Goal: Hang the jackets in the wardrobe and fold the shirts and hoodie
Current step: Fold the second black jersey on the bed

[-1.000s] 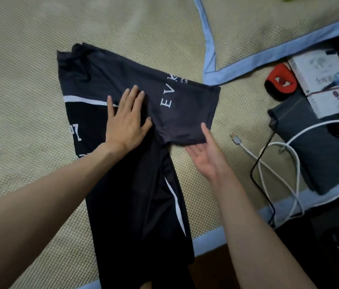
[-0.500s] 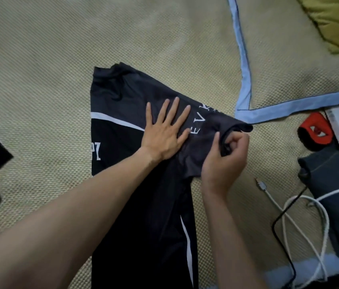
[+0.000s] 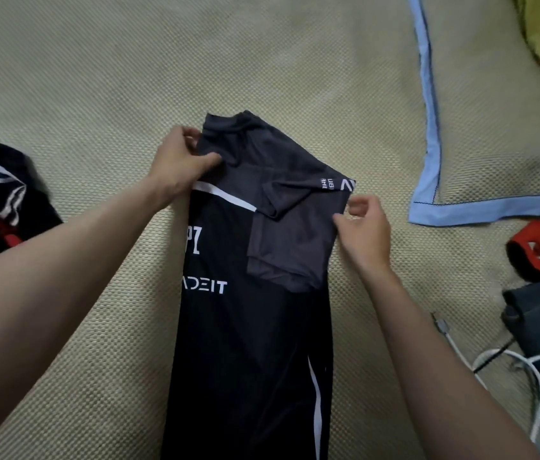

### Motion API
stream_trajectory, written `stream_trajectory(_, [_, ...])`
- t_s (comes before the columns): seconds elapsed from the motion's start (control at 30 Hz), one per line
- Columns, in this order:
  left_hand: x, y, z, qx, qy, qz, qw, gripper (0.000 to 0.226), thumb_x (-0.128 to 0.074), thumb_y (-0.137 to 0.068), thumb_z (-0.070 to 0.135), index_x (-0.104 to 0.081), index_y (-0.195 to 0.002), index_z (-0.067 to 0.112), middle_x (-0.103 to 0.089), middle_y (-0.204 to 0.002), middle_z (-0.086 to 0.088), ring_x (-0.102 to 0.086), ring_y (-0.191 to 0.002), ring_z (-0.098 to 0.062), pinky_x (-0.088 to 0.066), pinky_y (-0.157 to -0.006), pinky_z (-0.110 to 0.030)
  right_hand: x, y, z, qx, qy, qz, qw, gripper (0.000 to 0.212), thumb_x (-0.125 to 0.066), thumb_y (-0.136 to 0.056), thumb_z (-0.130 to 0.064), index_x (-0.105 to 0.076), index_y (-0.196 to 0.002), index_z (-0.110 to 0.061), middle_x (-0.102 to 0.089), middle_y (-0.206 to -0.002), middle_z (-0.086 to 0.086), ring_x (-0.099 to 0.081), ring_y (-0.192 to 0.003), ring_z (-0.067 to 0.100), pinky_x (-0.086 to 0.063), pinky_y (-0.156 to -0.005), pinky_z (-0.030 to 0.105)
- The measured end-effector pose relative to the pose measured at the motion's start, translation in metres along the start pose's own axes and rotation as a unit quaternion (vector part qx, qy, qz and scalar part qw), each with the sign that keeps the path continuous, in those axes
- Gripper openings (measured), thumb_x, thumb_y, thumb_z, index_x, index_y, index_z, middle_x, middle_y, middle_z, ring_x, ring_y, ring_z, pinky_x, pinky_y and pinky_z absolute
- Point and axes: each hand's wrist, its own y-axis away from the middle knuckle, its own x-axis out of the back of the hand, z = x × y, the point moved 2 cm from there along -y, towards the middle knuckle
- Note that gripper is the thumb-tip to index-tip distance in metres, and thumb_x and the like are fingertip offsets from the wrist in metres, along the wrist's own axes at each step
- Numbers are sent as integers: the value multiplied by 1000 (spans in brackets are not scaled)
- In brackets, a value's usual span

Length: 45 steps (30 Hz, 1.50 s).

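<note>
With left hand (image 3: 179,161) fingers pinching the shirt (image 3: 255,293) shoulder and right hand (image 3: 363,227) fingers pinching its folded edge, keep both sides parallel before folding lengthwise.

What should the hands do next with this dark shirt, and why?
Probably fold the top down toward the hem. The shirt already lies as a narrow strip on the mat, its grey sleeve tucked across the front. The left hand pinches the collar-side edge and the right hand pinches the shoulder edge, so both seem placed to carry that end over.
</note>
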Motion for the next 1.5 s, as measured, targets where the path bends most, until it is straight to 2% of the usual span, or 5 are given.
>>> stream_trajectory(0.37, [-13,-33,24,21,139,-91,986,16,-71,-91,8,-71,-105,15,-73,-101,-3,-72,-101,-19,-59,-79,-23,-28,-79,-39,-104,-157,-153,970,66,-93,-69,-21,-64,-124,0,-72,-112,14,-72,-103,27,-60,-93,41])
stream_trajectory(0.67, [40,-58,109,-69,218,-20,973,30,-72,-85,11,-67,-114,6,-75,-106,-5,-74,-96,-13,-59,-89,-32,30,-118,-146,63,-127,-137,980,49,-87,-77,-19,-67,-120,-10,-72,-87,0,-67,-61,1,-50,-54,18])
stream_trajectory(0.9, [103,20,138,-218,-22,-75,973,26,-66,-94,23,-62,-120,24,-70,-106,17,-65,-95,8,-52,-87,-13,81,-37,-189,236,-36,-207,949,47,-86,-80,-20,-69,-123,-13,-72,-80,-4,-71,-74,5,-56,-73,19])
stream_trajectory(1.27, [68,282,-92,-305,-473,-504,655,46,-45,-83,37,-41,-129,33,-56,-128,13,-61,-115,-14,-50,-97,-34,83,161,23,244,271,-515,776,49,-80,-77,-32,-66,-124,-36,-62,-115,-22,-57,-105,-5,-44,-91,12])
stream_trajectory(1.5, [64,184,-73,-260,-381,-233,856,48,-67,-86,32,-50,-131,27,-60,-127,1,-61,-110,-23,-52,-91,-42,40,111,-2,250,222,-226,915,42,-71,-90,-31,-60,-128,-17,-62,-123,-1,-57,-115,17,-48,-103,40])
